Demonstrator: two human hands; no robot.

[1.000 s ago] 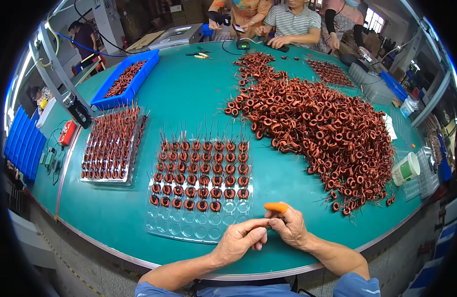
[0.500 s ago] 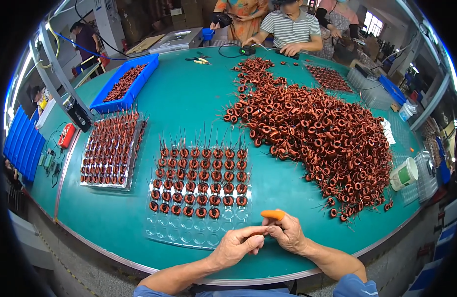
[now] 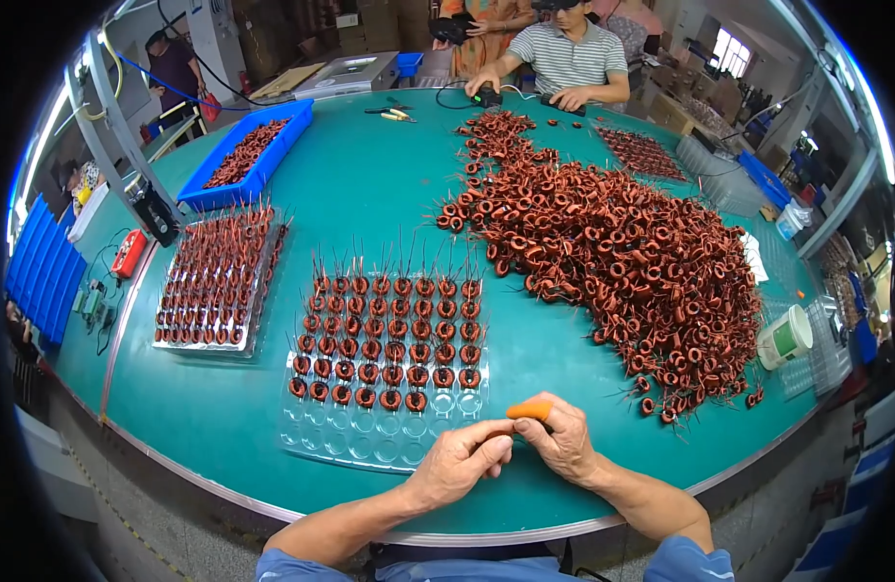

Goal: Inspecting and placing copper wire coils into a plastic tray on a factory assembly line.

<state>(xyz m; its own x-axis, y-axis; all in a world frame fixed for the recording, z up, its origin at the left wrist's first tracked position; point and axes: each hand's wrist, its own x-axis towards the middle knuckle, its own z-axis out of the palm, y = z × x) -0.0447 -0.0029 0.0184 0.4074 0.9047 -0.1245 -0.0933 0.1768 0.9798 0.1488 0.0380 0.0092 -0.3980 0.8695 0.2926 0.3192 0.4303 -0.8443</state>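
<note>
Orange covers one finger of the right hand (image 3: 562, 446), whose thumb and fingertips meet those of the left hand (image 3: 457, 466), both curled nearly closed. Reddish-brown shows at the left fingertips, apparently a coil (image 3: 500, 436); whether the right also grips it, I cannot tell. Just beyond lies a clear tray (image 3: 317, 443), its near right corner hidden by the left hand. I'd call it over half filled: two pockets at the right of the front coil row and the rows nearer the person are unfilled. Ahead to the right, a big heap (image 3: 627, 257), wires tangled, crowds the green tabletop (image 3: 370, 175). Leftward stand stacked full trays (image 3: 210, 286) and a blue bin (image 3: 276, 160); pliers (image 3: 394, 114) lie farther back, near a striped-shirted co-worker (image 3: 571, 60).
</note>
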